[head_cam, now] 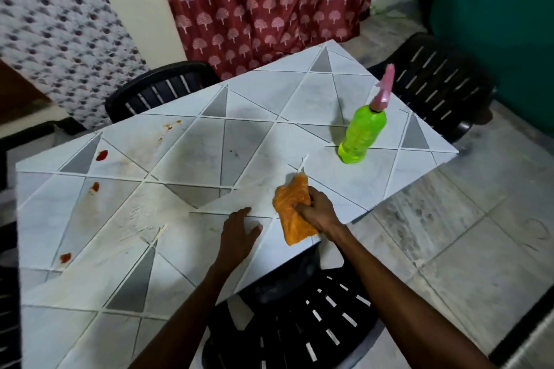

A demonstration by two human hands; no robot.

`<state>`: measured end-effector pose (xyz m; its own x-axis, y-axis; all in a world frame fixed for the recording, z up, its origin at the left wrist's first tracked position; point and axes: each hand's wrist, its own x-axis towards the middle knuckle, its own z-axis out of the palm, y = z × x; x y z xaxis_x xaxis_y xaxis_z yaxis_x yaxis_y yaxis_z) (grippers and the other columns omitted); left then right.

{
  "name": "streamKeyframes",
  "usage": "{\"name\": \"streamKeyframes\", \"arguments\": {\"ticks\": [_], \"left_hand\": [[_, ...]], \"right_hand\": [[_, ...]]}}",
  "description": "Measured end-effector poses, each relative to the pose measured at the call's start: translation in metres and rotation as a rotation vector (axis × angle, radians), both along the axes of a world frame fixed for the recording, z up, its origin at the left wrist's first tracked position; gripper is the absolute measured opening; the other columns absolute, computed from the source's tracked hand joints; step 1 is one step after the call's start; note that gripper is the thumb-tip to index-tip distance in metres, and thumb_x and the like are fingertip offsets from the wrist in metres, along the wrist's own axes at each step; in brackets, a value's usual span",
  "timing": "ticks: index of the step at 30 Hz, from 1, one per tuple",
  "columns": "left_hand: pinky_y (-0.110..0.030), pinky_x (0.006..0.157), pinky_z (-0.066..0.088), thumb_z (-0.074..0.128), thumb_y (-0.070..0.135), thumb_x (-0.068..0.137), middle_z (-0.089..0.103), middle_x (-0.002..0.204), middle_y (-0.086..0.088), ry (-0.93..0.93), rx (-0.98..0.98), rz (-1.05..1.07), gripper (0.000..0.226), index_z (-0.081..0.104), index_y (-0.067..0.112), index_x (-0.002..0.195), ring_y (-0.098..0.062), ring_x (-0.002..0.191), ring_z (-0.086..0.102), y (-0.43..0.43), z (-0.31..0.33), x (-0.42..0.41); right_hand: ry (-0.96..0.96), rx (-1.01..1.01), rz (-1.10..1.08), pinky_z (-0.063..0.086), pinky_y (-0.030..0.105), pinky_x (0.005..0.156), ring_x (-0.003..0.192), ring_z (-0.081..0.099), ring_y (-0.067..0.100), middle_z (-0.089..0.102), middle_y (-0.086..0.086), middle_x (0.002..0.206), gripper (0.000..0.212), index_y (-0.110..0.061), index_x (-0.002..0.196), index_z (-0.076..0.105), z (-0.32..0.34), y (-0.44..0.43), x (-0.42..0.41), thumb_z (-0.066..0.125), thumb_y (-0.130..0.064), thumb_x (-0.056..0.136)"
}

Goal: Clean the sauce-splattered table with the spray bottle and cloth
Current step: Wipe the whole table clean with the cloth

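The white table (192, 156) has a grey triangle pattern. My right hand (319, 213) grips an orange cloth (292, 208) and presses it on the table near the front right edge. Just left of the cloth, my left hand (239, 232) lies flat on the tabletop with its fingers apart, holding nothing. A green spray bottle (361, 133) with a pink trigger head stands upright on the far right of the table, apart from both hands. Red sauce spots (102, 155) lie along the left side, with another sauce spot (65, 257) lower down and faint orange smears (169, 126) further back.
Black plastic chairs stand around the table: one chair (296, 320) tucked under the near edge, another chair (163, 88) at the far side, a third chair (434, 81) at the right. A red patterned curtain (263, 3) hangs behind. Tiled floor (467, 219) lies to the right.
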<state>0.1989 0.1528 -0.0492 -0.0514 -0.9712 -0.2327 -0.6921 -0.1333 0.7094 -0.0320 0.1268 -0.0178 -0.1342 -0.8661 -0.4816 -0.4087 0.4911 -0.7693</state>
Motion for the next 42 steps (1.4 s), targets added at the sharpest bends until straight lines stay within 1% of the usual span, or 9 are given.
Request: {"name": "streamKeyframes", "arguments": {"ticks": [4,7,9,16,21,25,28,32,42], "left_hand": [[-0.025,0.098,0.039,0.073,0.040,0.086,0.057,0.131,-0.002,0.301,0.186,0.181,0.061,0.047,0.022,0.138,-0.019,0.120,0.055,-0.002,0.030,0.034],[-0.039,0.109,0.041,0.073,0.067,0.071,0.053,0.137,0.003,0.511,0.308,0.155,0.083,0.041,0.034,0.140,-0.016,0.124,0.053,-0.003,0.052,0.073],[-0.042,0.107,0.045,0.072,0.068,0.071,0.057,0.135,0.002,0.571,0.330,0.053,0.083,0.046,0.030,0.140,-0.018,0.122,0.057,0.003,0.066,0.105],[-0.031,0.075,0.057,0.073,0.029,0.088,0.076,0.091,-0.001,0.492,0.266,-0.016,0.019,0.073,0.014,0.099,-0.018,0.087,0.072,0.033,0.084,0.201],[-0.025,0.096,0.052,0.074,0.030,0.086,0.067,0.126,0.002,0.678,0.382,-0.018,0.047,0.058,0.022,0.129,-0.009,0.113,0.064,0.046,0.080,0.271],[-0.033,0.100,0.051,0.067,0.024,0.091,0.067,0.128,-0.004,0.833,0.458,-0.102,0.045,0.057,0.014,0.134,-0.017,0.119,0.063,0.052,0.088,0.319],[-0.039,0.092,0.055,0.072,0.028,0.088,0.071,0.117,-0.010,0.838,0.372,0.011,0.041,0.064,0.009,0.123,-0.025,0.111,0.067,0.050,0.090,0.344],[-0.028,0.070,0.058,0.072,0.019,0.088,0.075,0.102,-0.008,0.856,0.280,0.187,0.026,0.067,0.005,0.111,-0.017,0.089,0.072,0.048,0.093,0.370],[-0.036,0.078,0.054,0.075,0.029,0.080,0.071,0.085,0.004,0.646,0.077,0.052,0.012,0.068,0.030,0.090,-0.016,0.084,0.066,0.007,0.093,0.402]], "right_hand": [[-0.128,-0.054,0.186,0.047,0.021,0.087,0.114,0.063,0.019,0.069,0.000,0.125,0.041,-0.023,0.132,0.063,0.018,0.006,0.036,0.070,-0.018,0.091],[-0.309,-0.003,0.258,0.051,0.035,0.104,0.116,0.066,0.019,0.072,-0.003,0.124,0.040,-0.031,0.126,0.066,0.035,0.014,0.071,0.076,-0.022,0.088],[-0.400,0.030,0.322,0.053,0.037,0.103,0.114,0.069,0.021,0.074,-0.001,0.121,0.040,-0.030,0.123,0.069,0.049,0.021,0.100,0.079,-0.023,0.085],[-0.397,0.103,0.360,0.055,0.045,0.102,0.105,0.073,0.026,0.078,0.006,0.110,0.036,-0.015,0.116,0.075,0.069,0.042,0.192,0.082,-0.009,0.082],[-0.440,0.163,0.428,0.054,0.044,0.104,0.113,0.070,0.033,0.074,0.015,0.118,0.040,-0.008,0.122,0.071,0.078,0.052,0.261,0.081,-0.010,0.083],[-0.420,0.186,0.496,0.058,0.035,0.091,0.108,0.072,0.027,0.076,0.010,0.115,0.028,-0.014,0.115,0.073,0.089,0.055,0.311,0.078,-0.013,0.088],[-0.384,0.207,0.451,0.059,0.036,0.092,0.107,0.073,0.028,0.077,0.011,0.112,0.023,-0.015,0.108,0.076,0.095,0.050,0.336,0.081,-0.017,0.085],[-0.269,0.228,0.460,0.058,0.041,0.097,0.106,0.073,0.030,0.077,0.012,0.108,0.035,-0.010,0.104,0.076,0.093,0.044,0.361,0.090,-0.020,0.074],[-0.121,0.123,0.575,0.056,0.039,0.092,0.105,0.071,0.025,0.074,0.008,0.112,0.053,-0.015,0.118,0.063,0.097,0.023,0.406,0.080,-0.030,0.071]]}}
